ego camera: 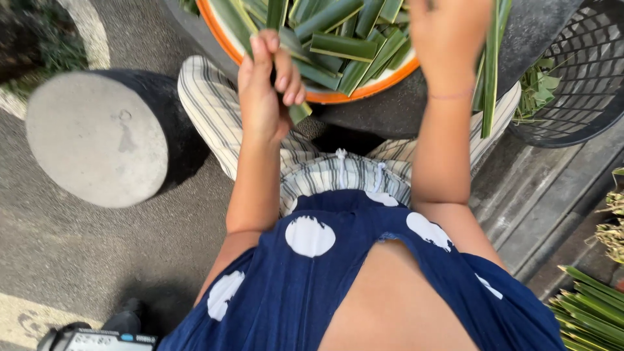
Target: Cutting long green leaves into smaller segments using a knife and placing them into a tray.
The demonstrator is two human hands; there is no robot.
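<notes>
Dotted blue cloth (364,286) filled the near view, striped trousers (338,172) beyond it. My left hand (266,88) was curled around a green leaf strip (299,112) at the rim of the orange bowl (338,96), which held more cut strips (344,47). My right hand (448,39) was blurred and cut off at the top edge; a long leaf (491,71) hung beside it, but I could not tell its grip. I judged the long leaf might slip toward the black basket (585,78).
</notes>
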